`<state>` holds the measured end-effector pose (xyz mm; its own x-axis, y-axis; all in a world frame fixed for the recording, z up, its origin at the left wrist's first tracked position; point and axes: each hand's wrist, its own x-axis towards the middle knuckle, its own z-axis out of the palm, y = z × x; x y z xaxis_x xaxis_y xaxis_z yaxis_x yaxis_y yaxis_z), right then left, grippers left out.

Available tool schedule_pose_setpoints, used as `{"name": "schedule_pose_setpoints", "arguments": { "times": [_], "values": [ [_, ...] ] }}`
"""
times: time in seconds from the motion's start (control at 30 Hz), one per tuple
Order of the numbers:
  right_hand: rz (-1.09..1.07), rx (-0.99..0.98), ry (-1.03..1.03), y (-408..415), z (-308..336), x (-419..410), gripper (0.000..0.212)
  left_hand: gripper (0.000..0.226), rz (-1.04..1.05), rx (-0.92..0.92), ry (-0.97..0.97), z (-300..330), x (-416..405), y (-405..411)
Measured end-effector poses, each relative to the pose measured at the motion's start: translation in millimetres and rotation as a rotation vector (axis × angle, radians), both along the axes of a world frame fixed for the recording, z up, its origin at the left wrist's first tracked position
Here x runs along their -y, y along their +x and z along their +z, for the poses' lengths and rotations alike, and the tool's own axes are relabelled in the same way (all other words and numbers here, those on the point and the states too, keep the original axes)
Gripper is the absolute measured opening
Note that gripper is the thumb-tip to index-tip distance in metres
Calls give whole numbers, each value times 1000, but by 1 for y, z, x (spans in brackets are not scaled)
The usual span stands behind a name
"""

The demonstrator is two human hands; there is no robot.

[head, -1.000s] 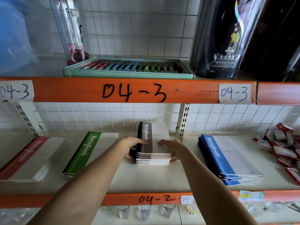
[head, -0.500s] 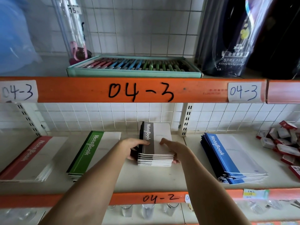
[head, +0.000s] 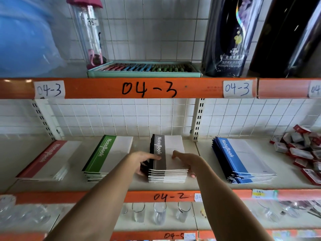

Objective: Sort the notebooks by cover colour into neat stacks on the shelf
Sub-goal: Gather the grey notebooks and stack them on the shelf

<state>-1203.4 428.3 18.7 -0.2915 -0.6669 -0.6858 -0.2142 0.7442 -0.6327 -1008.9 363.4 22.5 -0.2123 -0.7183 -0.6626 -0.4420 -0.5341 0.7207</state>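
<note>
Four notebook stacks lie on the middle shelf (head: 199, 183): red (head: 50, 160) at the left, green (head: 107, 157), grey (head: 171, 150) in the centre and blue (head: 241, 157) at the right. My left hand (head: 144, 160) grips the left side of the grey stack, thumb on the top cover and fingers down the spine edge. On the stack's right side, my right hand (head: 186, 160) holds it with the thumb on the cover and the fingers wrapped round the right edge. The stack sits flat on the shelf.
A pile of small red and white boxes (head: 302, 150) lies at the shelf's right end. A tray of coloured pens (head: 144, 68), a clear bottle (head: 90, 32) and dark packs (head: 231, 37) stand on the shelf above. Glasses (head: 159, 213) stand on the shelf below. White uprights (head: 198, 119) rise at the back.
Both hands stay on the sides of the grey stack. The view has tilted up slightly; the stacks have not visibly moved.
</note>
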Motion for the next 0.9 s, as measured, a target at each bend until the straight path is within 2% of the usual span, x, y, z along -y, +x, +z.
{"name": "schedule_pose_setpoints", "arguments": {
  "times": [0.13,0.3,0.63,0.7,0.77,0.8,0.9],
  "values": [
    [15,-23,10,1,2,-18,39,82,-12,6,-16,0,-16,4],
    [93,-50,33,-2,-10,-25,46,80,-3,6,-7,-3,-35,7],
    [67,-38,13,-5,1,-29,41,85,-41,53,54,3,-26,5],
    [84,-17,-46,-5,6,-30,54,83,-31,37,24,5,-20,-1],
    [42,9,-112,-11,3,-27,93,73,-1,-13,-26,8,-21,-8],
    [6,42,-148,-13,3,-25,104,70,25,-37,-53,6,-20,-11],
    [-41,129,-257,-14,-1,-20,98,69,94,-102,-97,-2,-19,-19]
  ]
}}
